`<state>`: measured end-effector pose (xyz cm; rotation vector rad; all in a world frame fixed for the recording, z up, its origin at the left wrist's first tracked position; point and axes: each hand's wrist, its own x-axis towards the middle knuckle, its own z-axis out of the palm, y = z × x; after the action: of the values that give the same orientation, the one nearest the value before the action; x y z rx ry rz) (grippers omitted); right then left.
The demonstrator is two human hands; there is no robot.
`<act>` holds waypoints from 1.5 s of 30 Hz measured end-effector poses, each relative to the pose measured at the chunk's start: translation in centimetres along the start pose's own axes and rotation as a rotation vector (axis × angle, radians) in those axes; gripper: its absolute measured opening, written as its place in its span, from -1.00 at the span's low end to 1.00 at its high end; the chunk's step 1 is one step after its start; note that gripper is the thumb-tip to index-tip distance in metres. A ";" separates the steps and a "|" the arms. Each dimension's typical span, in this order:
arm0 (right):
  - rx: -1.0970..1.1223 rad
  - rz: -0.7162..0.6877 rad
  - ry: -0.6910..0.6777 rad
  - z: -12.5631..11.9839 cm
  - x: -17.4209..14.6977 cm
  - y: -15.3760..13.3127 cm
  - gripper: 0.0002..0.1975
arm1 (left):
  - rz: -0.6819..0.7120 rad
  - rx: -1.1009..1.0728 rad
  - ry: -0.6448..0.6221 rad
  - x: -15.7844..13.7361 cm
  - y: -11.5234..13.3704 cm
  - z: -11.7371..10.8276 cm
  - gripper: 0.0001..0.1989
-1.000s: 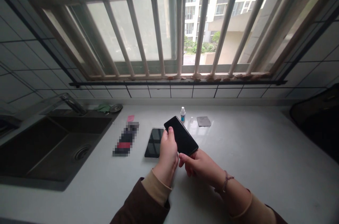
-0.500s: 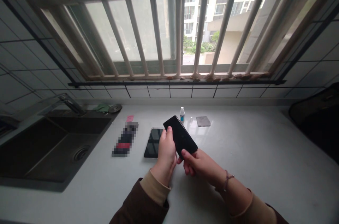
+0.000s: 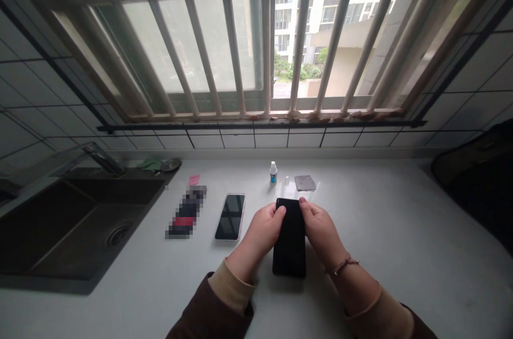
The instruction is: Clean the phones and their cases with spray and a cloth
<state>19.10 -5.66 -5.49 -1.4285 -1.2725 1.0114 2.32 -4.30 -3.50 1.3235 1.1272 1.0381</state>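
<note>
A black smartphone (image 3: pixel 289 243) is held upright lengthwise in front of me, its dark face toward me. My left hand (image 3: pixel 265 226) grips its left edge near the top, thumb on the face. On the opposite edge, my right hand (image 3: pixel 323 225) closes round the upper corner with its thumb at the top. The fingers behind the phone are hidden. A second smartphone (image 3: pixel 230 217) with a light-coloured rim lies on the counter, left of my left hand. Beyond the held phone stand a small white bottle (image 3: pixel 273 173) with a blue label and a folded grey cloth (image 3: pixel 305 183).
The pale counter (image 3: pixel 140 285) runs under everything. A dark sink (image 3: pixel 72 232) with a faucet (image 3: pixel 103 160) is at the left. A pixelated dark and red item (image 3: pixel 186 213) and a pink slip (image 3: pixel 194 179) lie near it. A black bag-like object (image 3: pixel 481 168) stands at the right.
The phone in my hands has turned from slanted to straight and come lower. My right hand has moved from its lower end to its upper right edge; my left still holds the left side.
</note>
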 end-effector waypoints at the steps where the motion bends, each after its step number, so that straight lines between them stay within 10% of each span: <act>1: -0.008 -0.012 -0.013 0.1 -0.1 0.1 -0.33 | 0.009 0.048 0.005 0.0 0.1 -0.1 -0.60; 18: -0.104 -0.058 -0.248 0.9 -0.8 -0.8 -0.44 | -0.003 0.096 0.269 0.9 0.2 -2.1 -0.44; 27: -0.481 0.001 -0.056 -0.1 0.8 0.3 -0.44 | -0.012 1.208 0.576 0.7 1.9 -5.6 -0.56; 34: -0.612 0.046 -0.048 -0.3 1.3 1.1 -0.47 | -0.337 1.333 0.469 0.7 1.4 -6.3 -0.41; 45: -0.727 0.050 -0.059 -0.1 1.7 1.5 -0.49 | -0.361 1.356 0.418 1.1 0.7 -7.5 -0.43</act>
<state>19.70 -3.97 -6.97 -1.9833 -1.7574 0.6383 -4.80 -1.85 -2.42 1.7840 2.5018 0.1534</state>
